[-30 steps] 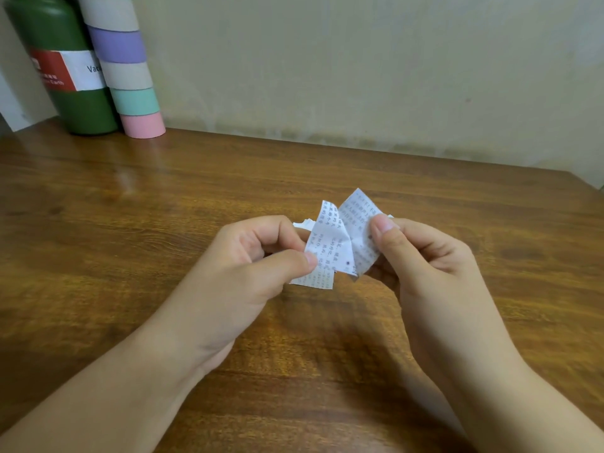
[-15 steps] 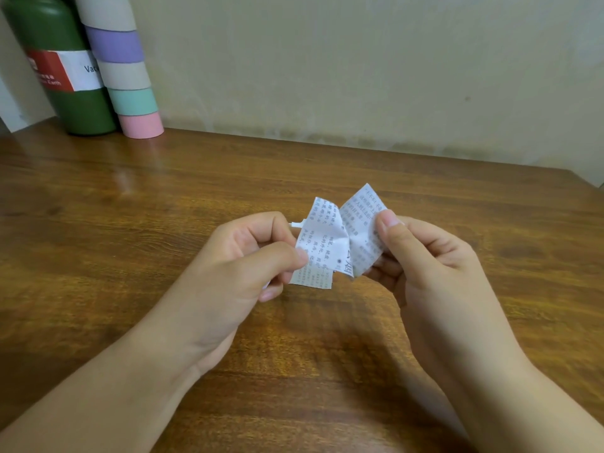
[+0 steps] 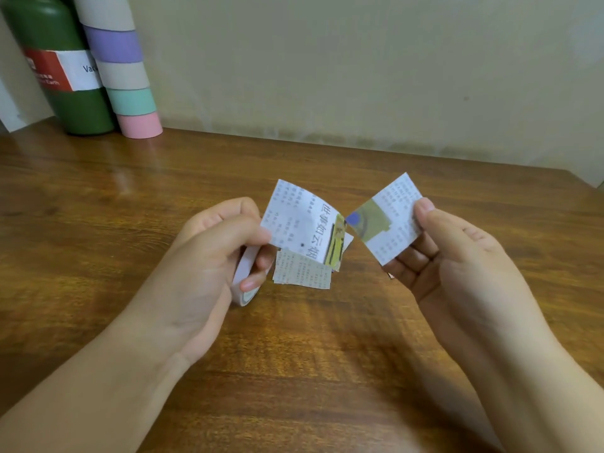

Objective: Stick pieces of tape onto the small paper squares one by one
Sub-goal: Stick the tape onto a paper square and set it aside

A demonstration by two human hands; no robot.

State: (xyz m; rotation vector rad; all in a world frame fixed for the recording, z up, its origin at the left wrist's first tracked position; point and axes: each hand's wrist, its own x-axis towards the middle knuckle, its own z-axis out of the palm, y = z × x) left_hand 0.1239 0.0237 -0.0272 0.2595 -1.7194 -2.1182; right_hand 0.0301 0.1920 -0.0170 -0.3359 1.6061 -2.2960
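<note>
Separating step, judged: left hand (image 3: 209,256) pinching paper stack (image 3: 304,237) plus tape roll (image 3: 243,276); right hand (image 3: 457,256) pinching single square (image 3: 389,220) above table (image 3: 98,207) centre; next, tape needed.

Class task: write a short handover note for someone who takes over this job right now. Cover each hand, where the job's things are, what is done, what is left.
Left hand: thumb pinches a stack of paper squares, lower fingers curl round a tape roll.
Right hand: pinches one paper square by its right edge, held apart from the stack.
Both are above the wooden table. Spare tape rolls stand stacked at the back left, beside a green bottle.
Done: one square separated; whether any carries tape cannot be told.
Left: tear tape, stick it on, repeat for the stack.
</note>
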